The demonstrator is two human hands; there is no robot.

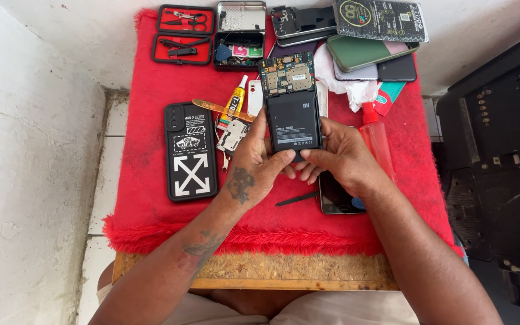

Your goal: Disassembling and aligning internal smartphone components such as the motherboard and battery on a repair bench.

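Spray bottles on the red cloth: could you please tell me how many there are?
1: a red spray bottle lying just right of the right hand; others may be hidden.

Hands (299, 159) hide opened phone (293, 105) btm edge.

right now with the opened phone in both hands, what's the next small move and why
Probably lift the bottom edge of the battery with the thumbs. Both the left hand and the right hand grip the opened phone at its lower end, thumb tips meeting under the battery, while the circuit board above lies bare. No tool is in either hand.
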